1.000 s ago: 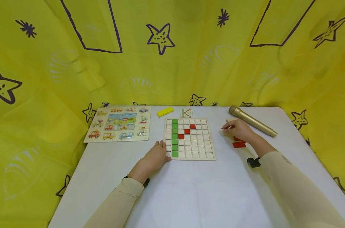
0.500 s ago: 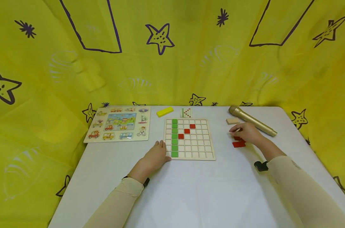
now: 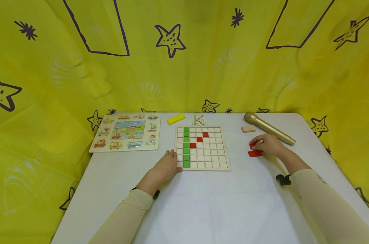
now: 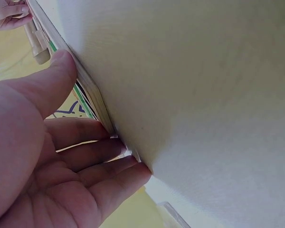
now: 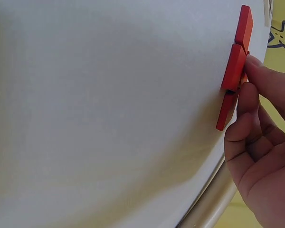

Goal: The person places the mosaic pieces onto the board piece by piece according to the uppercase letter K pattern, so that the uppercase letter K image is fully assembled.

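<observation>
Right hand point(image 3: 269, 145) has drawn back onto red tiles point(image 3: 255, 153), uncovering beige block point(image 3: 248, 128).

a white counter point(image 3: 202, 203) carries a vehicle puzzle point(image 3: 126, 131), a yellow block point(image 3: 176, 119), a small card point(image 3: 199, 120), a grid board point(image 3: 202, 148), a wooden block point(image 3: 248, 128), a gold microphone point(image 3: 269, 128) and red tiles point(image 3: 255, 153).
</observation>
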Demonstrator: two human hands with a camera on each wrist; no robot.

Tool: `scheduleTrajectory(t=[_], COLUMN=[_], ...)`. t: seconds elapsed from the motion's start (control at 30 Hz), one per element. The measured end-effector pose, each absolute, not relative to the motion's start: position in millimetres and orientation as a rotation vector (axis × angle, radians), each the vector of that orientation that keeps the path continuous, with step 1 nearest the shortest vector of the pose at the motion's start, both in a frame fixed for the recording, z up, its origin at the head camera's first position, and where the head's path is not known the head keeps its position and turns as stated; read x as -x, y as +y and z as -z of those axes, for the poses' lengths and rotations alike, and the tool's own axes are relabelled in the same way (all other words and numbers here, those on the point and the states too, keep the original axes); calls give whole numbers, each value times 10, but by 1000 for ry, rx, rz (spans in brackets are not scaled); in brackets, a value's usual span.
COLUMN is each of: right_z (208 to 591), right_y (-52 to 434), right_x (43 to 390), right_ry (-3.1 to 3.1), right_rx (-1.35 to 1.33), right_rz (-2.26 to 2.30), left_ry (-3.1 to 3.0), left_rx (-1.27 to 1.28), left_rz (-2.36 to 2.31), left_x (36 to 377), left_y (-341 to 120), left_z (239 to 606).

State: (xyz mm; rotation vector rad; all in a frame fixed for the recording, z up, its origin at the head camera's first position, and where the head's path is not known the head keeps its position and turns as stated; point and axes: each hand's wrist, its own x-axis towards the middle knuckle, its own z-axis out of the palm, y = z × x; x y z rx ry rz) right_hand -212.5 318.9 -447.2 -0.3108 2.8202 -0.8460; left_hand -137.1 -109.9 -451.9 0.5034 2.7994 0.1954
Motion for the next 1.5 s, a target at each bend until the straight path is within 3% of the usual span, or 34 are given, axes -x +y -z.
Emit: scheduleTrajectory(t=[0.7, 1.5], right_z=[4421, 4229], right_y=[3102, 2550], right_x=[2217, 2602], right_ry=[2757, 2789], right_rx=[326, 444], right_rz=[914, 893], left_ry=[2804, 2795], left_rx=[-503, -488], left_rz=[-206, -213], left_x=[1368, 1379], left_y=[-1116, -1100], left_z=[4493, 4523])
